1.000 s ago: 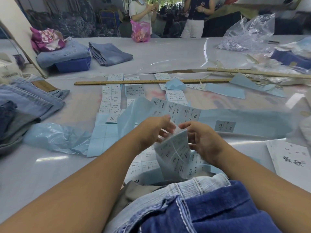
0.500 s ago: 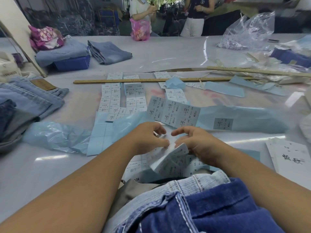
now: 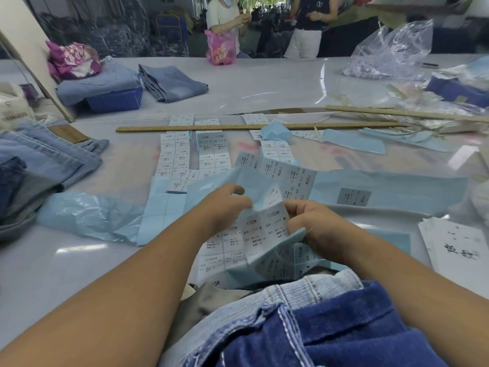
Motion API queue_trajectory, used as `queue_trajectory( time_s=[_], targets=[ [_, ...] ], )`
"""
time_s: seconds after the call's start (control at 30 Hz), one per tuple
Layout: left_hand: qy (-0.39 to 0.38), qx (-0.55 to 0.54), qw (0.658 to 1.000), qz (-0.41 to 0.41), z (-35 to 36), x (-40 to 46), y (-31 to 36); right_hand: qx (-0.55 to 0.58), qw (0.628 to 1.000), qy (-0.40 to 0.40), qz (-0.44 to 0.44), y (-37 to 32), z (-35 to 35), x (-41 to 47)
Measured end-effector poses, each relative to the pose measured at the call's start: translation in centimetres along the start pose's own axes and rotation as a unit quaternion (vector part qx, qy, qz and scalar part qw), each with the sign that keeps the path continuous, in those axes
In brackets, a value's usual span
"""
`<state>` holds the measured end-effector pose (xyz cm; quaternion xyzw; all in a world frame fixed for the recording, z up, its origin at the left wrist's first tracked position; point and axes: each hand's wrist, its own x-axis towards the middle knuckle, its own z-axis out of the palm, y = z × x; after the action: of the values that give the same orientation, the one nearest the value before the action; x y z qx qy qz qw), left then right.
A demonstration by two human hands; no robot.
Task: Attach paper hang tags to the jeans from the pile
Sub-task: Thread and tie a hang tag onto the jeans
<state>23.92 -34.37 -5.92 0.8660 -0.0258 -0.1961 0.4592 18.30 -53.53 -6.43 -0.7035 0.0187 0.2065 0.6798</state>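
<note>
Now label sheet pinched between left hand, right hand fingers.

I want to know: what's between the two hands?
In the head view, a printed label sheet stretches between the left hand and right hand; both pinch it.

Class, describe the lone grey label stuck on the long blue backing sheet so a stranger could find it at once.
Start at the long wooden ruler lying across the table's middle, then drop to the wide pale-blue backing sheet nearer the person, right of the hands. The grey label sits alone on it, while other labels lie in crowded rows.
</note>
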Motion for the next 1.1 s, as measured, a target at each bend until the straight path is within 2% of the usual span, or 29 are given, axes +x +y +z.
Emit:
queue_trajectory(
  time_s=[0.2, 0.4, 0.47, 0.57, 0.63, 0.7, 0.73, 0.87, 1.1],
  targets=[
    [-0.016, -0.182, 0.983, 0.020, 0.2, -0.1, 0.7, -0.024, 1.000, 0.001, -0.003, 0.4, 0.1, 0.2],
    [0.032, -0.207, 0.976, 0.062, 0.1, -0.5, 1.2, -0.012, 0.999, 0.019, -0.036, 0.2, 0.1, 0.1],
    [0.052, -0.164, 0.982, 0.083, 0.1, -0.5, 1.2, 0.001, 0.998, 0.045, -0.050, 0.1, 0.1, 0.1],
    [0.112, -0.030, 0.985, 0.124, 0.2, -0.7, 1.0, 0.002, 0.996, 0.069, -0.062, 0.0, 0.1, 0.0],
    [0.179, 0.113, 0.961, 0.176, 0.5, -0.9, 1.1, -0.006, 0.995, 0.076, -0.066, 0.0, 0.1, 0.0],
    [0.218, 0.193, 0.927, 0.235, 0.9, -1.3, 1.5, -0.018, 0.994, 0.080, -0.066, 0.1, 0.1, 0.0],
    [0.208, 0.196, 0.925, 0.251, 1.1, -1.4, 1.7, -0.023, 0.994, 0.082, -0.067, 0.1, 0.0, 0.0],
    [0.087, 0.167, 0.946, 0.265, 1.4, -1.6, 1.8, -0.058, 0.993, 0.068, -0.079, 0.2, 0.1, -0.1],
    [0.056, 0.064, 0.973, 0.216, 1.1, -1.5, 1.7, -0.075, 0.993, 0.054, -0.073, 0.1, 0.2, -0.2]
  ],
)
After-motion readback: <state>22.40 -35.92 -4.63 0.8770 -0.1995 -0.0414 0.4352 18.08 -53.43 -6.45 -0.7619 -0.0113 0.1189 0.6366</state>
